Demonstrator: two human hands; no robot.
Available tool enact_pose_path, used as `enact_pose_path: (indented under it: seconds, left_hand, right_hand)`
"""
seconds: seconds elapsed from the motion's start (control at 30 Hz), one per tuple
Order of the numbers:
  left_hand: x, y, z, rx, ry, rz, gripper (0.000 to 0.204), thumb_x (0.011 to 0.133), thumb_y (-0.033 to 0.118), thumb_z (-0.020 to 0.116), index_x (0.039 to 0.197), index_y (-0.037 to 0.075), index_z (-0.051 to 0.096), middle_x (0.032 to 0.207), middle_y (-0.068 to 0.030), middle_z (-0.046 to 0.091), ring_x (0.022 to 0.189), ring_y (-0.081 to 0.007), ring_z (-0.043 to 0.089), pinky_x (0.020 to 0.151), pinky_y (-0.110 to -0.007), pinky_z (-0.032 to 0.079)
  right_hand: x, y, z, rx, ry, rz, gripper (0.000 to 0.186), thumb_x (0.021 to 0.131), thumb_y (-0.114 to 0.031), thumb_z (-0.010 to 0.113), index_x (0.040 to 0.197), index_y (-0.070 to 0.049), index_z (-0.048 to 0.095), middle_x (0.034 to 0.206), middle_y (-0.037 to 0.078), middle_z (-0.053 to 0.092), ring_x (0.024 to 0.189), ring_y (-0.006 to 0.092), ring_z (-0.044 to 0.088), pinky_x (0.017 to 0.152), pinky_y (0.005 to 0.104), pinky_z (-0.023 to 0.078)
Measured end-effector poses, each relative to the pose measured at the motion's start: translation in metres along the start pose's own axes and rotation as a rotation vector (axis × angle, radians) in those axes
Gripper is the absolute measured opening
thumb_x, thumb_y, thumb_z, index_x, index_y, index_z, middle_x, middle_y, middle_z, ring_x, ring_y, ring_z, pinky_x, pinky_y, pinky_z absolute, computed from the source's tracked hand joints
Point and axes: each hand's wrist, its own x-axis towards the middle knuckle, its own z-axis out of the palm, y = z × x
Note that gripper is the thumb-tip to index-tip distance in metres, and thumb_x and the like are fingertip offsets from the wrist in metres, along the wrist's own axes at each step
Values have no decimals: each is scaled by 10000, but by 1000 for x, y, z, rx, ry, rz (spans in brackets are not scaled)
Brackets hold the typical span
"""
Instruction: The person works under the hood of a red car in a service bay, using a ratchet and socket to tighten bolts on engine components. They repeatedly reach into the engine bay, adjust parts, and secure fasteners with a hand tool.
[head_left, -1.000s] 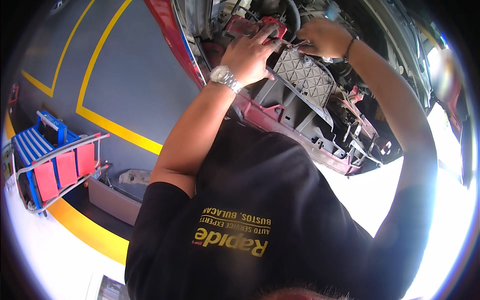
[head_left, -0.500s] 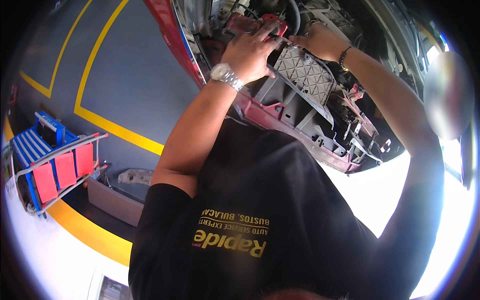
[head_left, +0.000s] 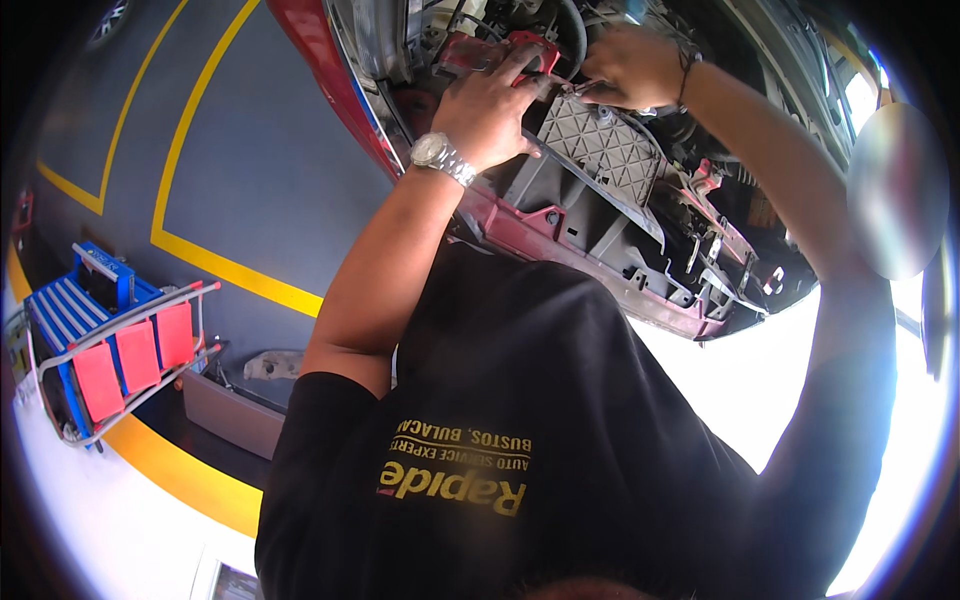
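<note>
My left hand [head_left: 483, 118] rests on the car's front frame, fingers spread over a red metal part [head_left: 530, 50] and thumb apart. On that wrist is a metal-band watch [head_left: 432, 151]. To its right, my right hand [head_left: 638, 72] has its fingers bent and closed at the upper edge of a grey ribbed plastic panel [head_left: 605, 150]. A small dark piece [head_left: 580, 90] shows by those fingertips; what they hold is too small to make out. A dark bracelet [head_left: 687, 75] circles the right wrist.
A dusty red crossmember [head_left: 510, 222] runs below the panel. A bent metal bracket [head_left: 710, 205] sits to the right. At left stand a blue and red folding step stool [head_left: 120, 330] and a grey bumper-like piece [head_left: 230, 410] on the floor. Yellow lines [head_left: 165, 190] mark the floor.
The view has shifted slightly, moving the car a little left in it. My right hand has turned a little at the wrist, its fingers still by the panel's edge. My left hand keeps its place.
</note>
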Motion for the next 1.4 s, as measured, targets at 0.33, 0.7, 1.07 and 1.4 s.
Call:
enact_pose_path:
  seconds: [0.33,0.7,1.07,1.4]
  left_hand:
    - [0,-2,1,29,-30,-11,895,490,360,945,1297,231,583,1473,56,419,969,-321,679,804,-449,615]
    - [0,-2,2,-1,-38,-28,875,492,347,949,1281,233,589,1470,66,429,961,-319,688,799,-453,617]
    - [0,-1,2,9,-60,-46,873,494,355,948,1283,260,587,1496,64,410,984,-334,683,812,-455,614]
    - [-3,1,4,37,-26,-27,869,510,346,941,1295,242,582,1458,30,440,1004,-307,678,804,-450,607]
  right_hand:
    - [9,-13,8,423,-210,629,375,929,-460,606,970,-104,718,790,153,631,837,344,663,782,477,514]
    - [11,-13,17,476,-231,688,314,915,-374,629,947,-73,712,793,123,623,830,349,647,760,477,508]
    - [14,-29,8,758,-263,1075,475,938,-501,576,903,-46,708,667,131,615,717,346,665,683,476,522]
    - [12,-25,13,327,-114,705,398,902,-476,631,985,-95,707,898,175,670,865,364,665,762,472,513]
